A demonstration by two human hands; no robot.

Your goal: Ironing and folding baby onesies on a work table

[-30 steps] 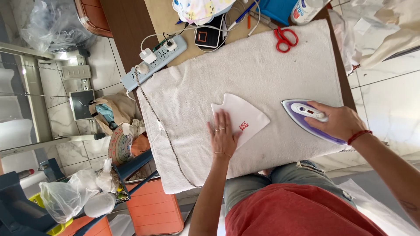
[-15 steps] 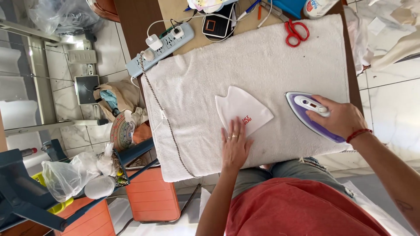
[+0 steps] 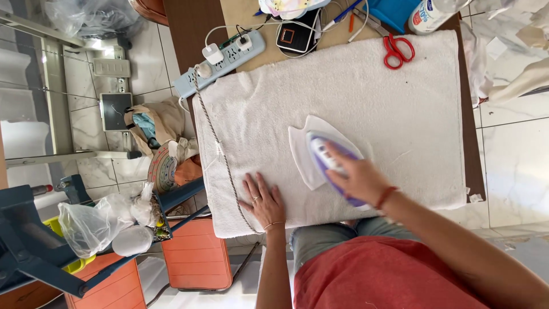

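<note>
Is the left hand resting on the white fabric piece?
No, the left hand lies flat on the towel, apart from the fabric piece.

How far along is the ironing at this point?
Set up: a white towel covers the table and the power strip has plugs in it. In hand: the right hand presses the purple iron onto the small white fabric piece, while the left hand lies flat on the towel beside it. Left: the piece's far edge shows beyond the iron; how much is pressed cannot be told.
</note>
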